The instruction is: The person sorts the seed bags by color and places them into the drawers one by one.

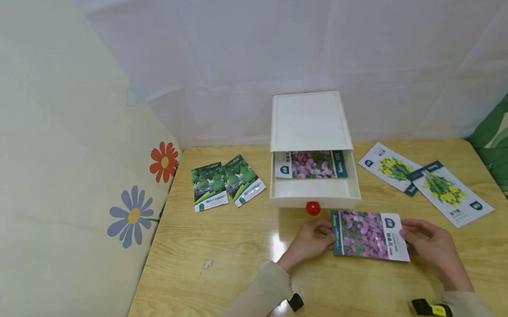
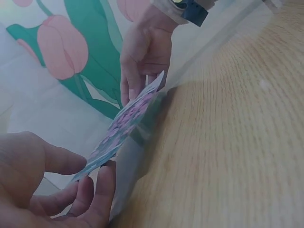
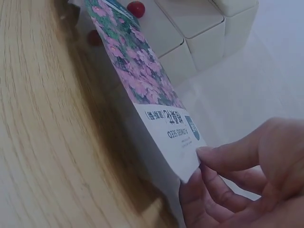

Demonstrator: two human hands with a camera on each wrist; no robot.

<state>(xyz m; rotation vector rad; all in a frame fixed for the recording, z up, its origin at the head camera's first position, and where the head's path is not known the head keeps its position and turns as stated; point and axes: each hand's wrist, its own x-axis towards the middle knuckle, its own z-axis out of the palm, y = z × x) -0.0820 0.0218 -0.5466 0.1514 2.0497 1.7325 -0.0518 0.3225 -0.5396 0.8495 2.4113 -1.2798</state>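
Observation:
Between both hands a flower seed packet (image 1: 365, 235) with pink-purple blossoms is held lengthwise, raised off the wooden table. My left hand (image 1: 312, 240) pinches its teal end between thumb and fingers. At the white, lettered end, my right hand (image 1: 431, 244) pinches with the thumb on top, plain in the right wrist view. Just beyond the packet stands a white drawer box (image 1: 308, 121), its drawer (image 1: 315, 199) pulled out toward me by a red knob (image 1: 313, 208). Inside the drawer lies another pink-flower seed packet (image 1: 317, 164), partly under the box top.
Two green seed packets (image 1: 209, 186) overlap on the table (image 1: 179, 289) left of the box. To its right, two yellow-flower seed packets (image 1: 452, 194) overlap at an angle. A small whitish mark (image 1: 207, 263) shows on the tabletop. White cloth (image 1: 230, 58) hangs behind.

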